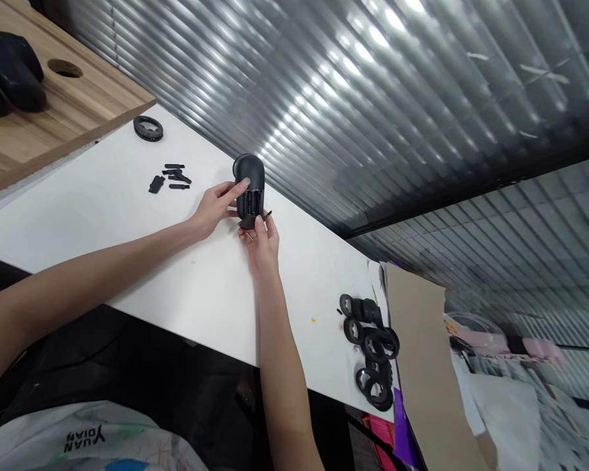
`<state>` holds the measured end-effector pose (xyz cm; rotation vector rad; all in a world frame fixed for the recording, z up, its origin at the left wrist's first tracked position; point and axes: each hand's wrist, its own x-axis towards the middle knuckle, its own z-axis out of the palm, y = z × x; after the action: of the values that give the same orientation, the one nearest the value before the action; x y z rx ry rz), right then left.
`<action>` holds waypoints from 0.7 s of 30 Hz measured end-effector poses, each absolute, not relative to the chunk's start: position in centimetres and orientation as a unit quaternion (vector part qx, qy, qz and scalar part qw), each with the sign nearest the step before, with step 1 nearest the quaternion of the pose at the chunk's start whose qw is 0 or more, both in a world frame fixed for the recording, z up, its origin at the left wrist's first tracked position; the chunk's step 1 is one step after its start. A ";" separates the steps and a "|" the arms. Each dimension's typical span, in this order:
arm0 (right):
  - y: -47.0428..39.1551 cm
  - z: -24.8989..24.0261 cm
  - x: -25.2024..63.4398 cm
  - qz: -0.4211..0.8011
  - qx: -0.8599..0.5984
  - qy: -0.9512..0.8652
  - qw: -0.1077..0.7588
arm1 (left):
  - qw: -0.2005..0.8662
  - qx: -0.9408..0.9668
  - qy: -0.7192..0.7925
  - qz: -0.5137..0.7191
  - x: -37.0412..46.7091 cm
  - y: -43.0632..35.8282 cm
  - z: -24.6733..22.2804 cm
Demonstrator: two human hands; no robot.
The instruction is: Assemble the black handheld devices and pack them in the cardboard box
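A rounded black plastic housing (250, 173) is held up over the white table, with a slotted opening on its near side. My left hand (219, 204) grips its left side, thumb pressed on the front just above the opening. At its lower end, my right hand (264, 241) is closed on it with the fingertips. A thin dark piece (267, 215) sticks out by the right thumb; whether it is part of the housing I cannot tell. Several small flat black pieces (175, 176) lie on the table left of my hands, and a black ring (148, 128) lies beyond them.
The white table (216, 288) ends at a corrugated metal wall (373, 98). Several black rings (374, 343) are piled at its right end, beside a cardboard sheet (417, 353). A wooden board (93, 98) with large black parts (17, 69) is at upper left. A yellow scrap (313, 320) lies nearby.
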<state>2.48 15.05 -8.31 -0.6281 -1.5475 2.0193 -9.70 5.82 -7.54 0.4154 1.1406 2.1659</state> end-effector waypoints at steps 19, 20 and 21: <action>15.2 -7.9 2.7 0.778 -0.244 -0.526 0.241 | 0.339 0.195 0.426 0.816 -10.1 5.6 -8.0; 15.2 -7.9 2.8 0.781 -0.242 -0.524 0.239 | 0.341 0.192 0.425 0.816 -10.1 5.5 -8.0; 15.2 -7.9 2.8 0.785 -0.239 -0.520 0.238 | 0.342 0.188 0.424 0.817 -10.1 5.5 -7.9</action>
<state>2.83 15.20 -7.86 -0.6538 -1.4247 2.1515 -10.12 5.55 -7.91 0.4901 1.1033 2.1241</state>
